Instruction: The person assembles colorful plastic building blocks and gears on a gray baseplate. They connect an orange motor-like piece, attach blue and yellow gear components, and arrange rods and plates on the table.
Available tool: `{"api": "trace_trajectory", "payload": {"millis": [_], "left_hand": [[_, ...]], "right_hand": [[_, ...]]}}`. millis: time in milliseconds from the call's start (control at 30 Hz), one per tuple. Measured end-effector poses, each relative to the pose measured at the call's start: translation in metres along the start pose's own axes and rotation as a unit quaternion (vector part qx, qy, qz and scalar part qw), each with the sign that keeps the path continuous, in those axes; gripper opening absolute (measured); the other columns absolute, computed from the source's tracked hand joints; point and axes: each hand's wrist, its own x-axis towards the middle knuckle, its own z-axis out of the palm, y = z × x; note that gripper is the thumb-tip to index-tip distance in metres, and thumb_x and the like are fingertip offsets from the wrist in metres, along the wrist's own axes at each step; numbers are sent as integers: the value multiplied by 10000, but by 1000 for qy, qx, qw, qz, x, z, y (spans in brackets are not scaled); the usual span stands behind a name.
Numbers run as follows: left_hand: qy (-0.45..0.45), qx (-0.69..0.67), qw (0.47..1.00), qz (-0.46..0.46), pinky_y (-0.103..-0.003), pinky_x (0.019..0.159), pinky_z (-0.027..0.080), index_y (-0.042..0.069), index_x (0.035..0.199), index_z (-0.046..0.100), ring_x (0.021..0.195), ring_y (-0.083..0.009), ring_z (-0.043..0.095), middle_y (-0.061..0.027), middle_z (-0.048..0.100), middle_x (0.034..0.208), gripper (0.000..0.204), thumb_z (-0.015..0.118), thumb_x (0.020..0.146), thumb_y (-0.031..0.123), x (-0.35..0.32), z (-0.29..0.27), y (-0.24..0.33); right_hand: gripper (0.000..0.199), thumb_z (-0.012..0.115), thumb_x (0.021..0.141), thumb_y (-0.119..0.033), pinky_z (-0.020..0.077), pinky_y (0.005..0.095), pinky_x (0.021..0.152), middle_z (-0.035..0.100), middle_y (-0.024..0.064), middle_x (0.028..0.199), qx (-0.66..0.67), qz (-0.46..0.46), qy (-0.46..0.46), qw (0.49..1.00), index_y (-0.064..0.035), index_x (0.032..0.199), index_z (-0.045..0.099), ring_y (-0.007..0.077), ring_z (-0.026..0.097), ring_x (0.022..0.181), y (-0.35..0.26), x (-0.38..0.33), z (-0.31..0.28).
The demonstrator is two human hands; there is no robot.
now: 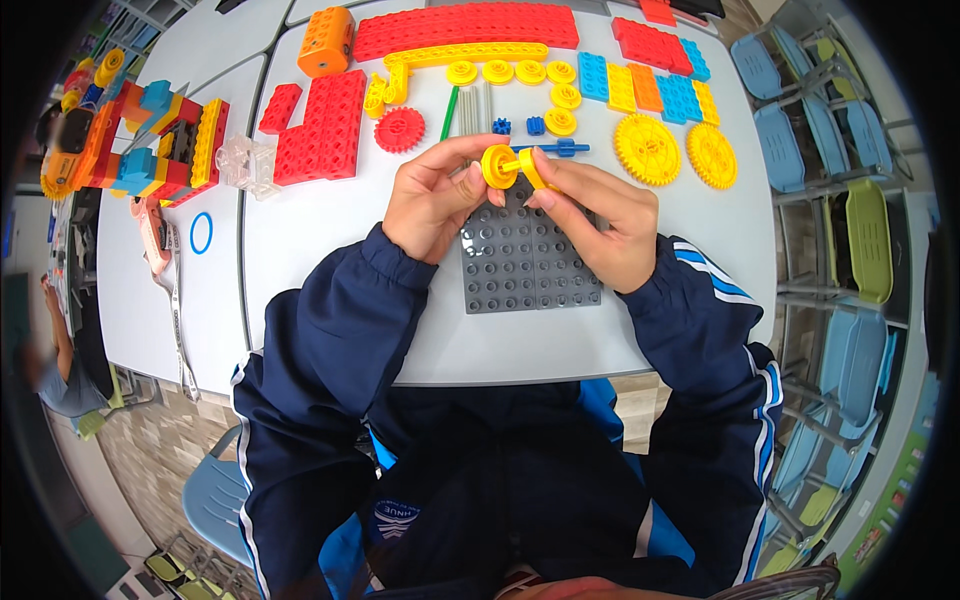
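Observation:
Above the dark grey studded baseplate, both hands meet in front of me. My left hand pinches a yellow pulley wheel between thumb and fingers. Closed on a second yellow wheel-like piece, seen nearly edge-on, is my right hand. A short yellow shaft spans the two pieces; whether it is joined to both I cannot tell. Just beyond the fingers lie a blue axle piece and two small blue gears.
Several yellow pulley wheels, two big yellow gears, a red gear and red beams lie on the white table. At the left stand a built block model and a clear block piece. Blue chairs line the right.

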Motion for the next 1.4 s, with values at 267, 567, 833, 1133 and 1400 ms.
{"api": "trace_trajectory", "payload": {"millis": [267,567,833,1133,1400], "left_hand": [[37,88,993,67,-315,847,556,-54,1262,573,902,-213,679,-150,628,1196,359,669,917,-30,-3,4,-3],[19,155,986,63,-317,822,559,-32,1242,570,895,-210,666,-132,586,1211,367,693,897,-23,-5,7,-2],[-6,76,995,60,-340,808,602,-30,1147,536,897,-239,697,-146,569,1185,289,672,895,-75,-2,7,0],[26,98,993,51,-317,768,602,-25,1139,530,858,-232,713,-159,608,1182,310,698,881,-65,-2,11,-1],[22,116,993,24,-314,749,600,-31,1131,535,809,-204,712,-161,673,1077,312,702,872,-81,-4,14,3]], "right_hand": [[346,715,863,30,581,281,743,737,176,1031,15,4,5,1000,16,1207,690,214,734,828,2,-4,3],[364,656,917,21,575,256,679,745,142,1023,129,39,-62,989,25,1281,638,156,712,742,-4,-9,7],[436,688,907,21,576,262,821,718,119,1104,269,135,-121,946,13,1334,602,167,716,919,4,2,-12],[380,681,935,-29,559,285,891,693,115,1115,335,170,-74,924,39,1301,606,161,697,931,13,9,-17],[323,675,962,-121,559,264,811,718,106,1044,337,207,-65,916,38,1242,647,133,687,848,18,10,-18]]}}
